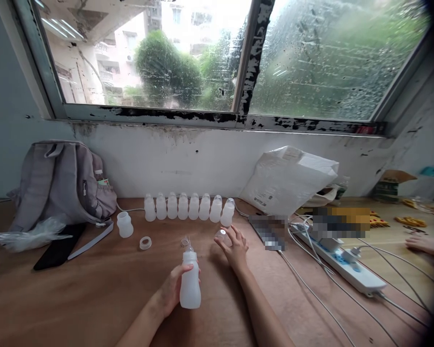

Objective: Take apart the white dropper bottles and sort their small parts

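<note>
Grey backpack at the left of the wooden surface, with a black phone and crumpled plastic beside it. White bag leaning against the wall. Power strip (cables trailing) to the right. Rain-streaked window above.

two blurred patches on table
</note>
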Demonstrator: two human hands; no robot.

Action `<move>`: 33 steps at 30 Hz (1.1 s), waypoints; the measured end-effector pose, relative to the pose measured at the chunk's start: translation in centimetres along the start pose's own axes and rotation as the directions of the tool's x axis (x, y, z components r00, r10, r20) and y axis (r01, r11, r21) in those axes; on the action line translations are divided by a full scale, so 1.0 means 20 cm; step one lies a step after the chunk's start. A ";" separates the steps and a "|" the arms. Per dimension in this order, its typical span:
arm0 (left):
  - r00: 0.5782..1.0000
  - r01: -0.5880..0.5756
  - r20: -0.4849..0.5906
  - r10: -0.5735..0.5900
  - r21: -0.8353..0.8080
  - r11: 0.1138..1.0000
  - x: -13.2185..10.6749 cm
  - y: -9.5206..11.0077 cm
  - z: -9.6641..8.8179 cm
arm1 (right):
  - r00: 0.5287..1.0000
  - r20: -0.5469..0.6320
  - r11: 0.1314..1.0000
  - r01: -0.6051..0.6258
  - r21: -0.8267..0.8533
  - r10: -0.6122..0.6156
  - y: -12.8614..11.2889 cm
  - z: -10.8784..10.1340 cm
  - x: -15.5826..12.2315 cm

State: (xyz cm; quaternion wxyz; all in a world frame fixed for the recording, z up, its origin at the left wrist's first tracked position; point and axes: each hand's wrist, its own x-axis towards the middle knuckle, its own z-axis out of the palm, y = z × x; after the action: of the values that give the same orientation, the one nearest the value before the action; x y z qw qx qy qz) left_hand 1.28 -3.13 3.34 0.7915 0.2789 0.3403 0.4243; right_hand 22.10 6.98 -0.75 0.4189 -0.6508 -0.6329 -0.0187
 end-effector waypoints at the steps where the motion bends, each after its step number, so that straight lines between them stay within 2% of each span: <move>1: 1.000 -0.001 -0.009 0.001 0.004 1.000 0.00 0.00 0.00 | 1.000 0.024 1.000 -0.011 -0.026 0.012 0.01 0.01 0.00; 8: 0.999 -0.011 -0.050 0.012 0.017 1.000 0.01 0.00 -0.01 | 0.990 0.117 0.995 -0.070 -0.076 0.078 0.06 0.05 0.01; 12: 0.997 -0.038 -0.057 0.042 0.070 0.997 0.00 0.01 0.01 | 0.991 0.109 0.997 -0.073 0.004 0.073 0.09 0.07 0.02; 15: 0.991 -0.081 -0.094 0.094 0.133 0.988 0.00 0.02 0.02 | 0.999 0.001 0.994 -0.040 0.101 0.040 0.07 0.05 0.03; 18: 0.966 -0.166 -0.157 0.207 0.242 0.956 0.01 0.02 0.03 | 0.988 -0.153 0.976 0.039 0.216 -0.006 -0.04 -0.01 0.02; 19: 0.953 -0.196 -0.166 0.252 0.295 0.935 0.01 0.02 0.02 | 0.989 -0.145 0.959 0.051 0.280 -0.011 -0.09 -0.04 0.00; 21: 0.919 -0.261 -0.163 0.360 0.434 0.862 0.03 0.01 0.02 | 0.998 0.061 0.897 0.002 0.442 -0.032 -0.21 -0.08 -0.04; 23: 0.875 -0.314 -0.117 0.470 0.600 0.735 0.04 -0.01 0.01 | 0.948 0.300 0.841 -0.079 0.536 -0.102 -0.32 -0.11 -0.11; 25: 0.847 -0.322 -0.054 0.528 0.738 0.593 0.05 -0.02 0.02 | 0.900 0.406 0.823 -0.109 0.557 -0.156 -0.42 -0.13 -0.17; 29: 0.836 -0.143 -0.085 0.542 0.920 0.365 0.03 -0.04 0.05 | 0.902 0.401 0.853 -0.075 0.516 -0.163 -0.52 -0.15 -0.24; 31: 0.843 -0.130 -0.070 0.534 0.936 0.327 0.01 -0.04 0.06 | 0.908 0.395 0.855 -0.092 0.511 -0.138 -0.53 -0.16 -0.24; 33: 0.871 -0.191 -0.010 0.491 0.914 0.359 0.00 -0.04 0.06 | 0.913 0.392 0.841 -0.121 0.528 -0.115 -0.54 -0.17 -0.24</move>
State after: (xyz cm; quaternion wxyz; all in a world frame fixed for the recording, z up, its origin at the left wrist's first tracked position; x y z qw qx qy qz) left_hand 2.65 -3.60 3.54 0.3584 0.6536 0.5535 0.3715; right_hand 13.84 -0.43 4.45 0.4438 -0.4962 -0.6843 0.2976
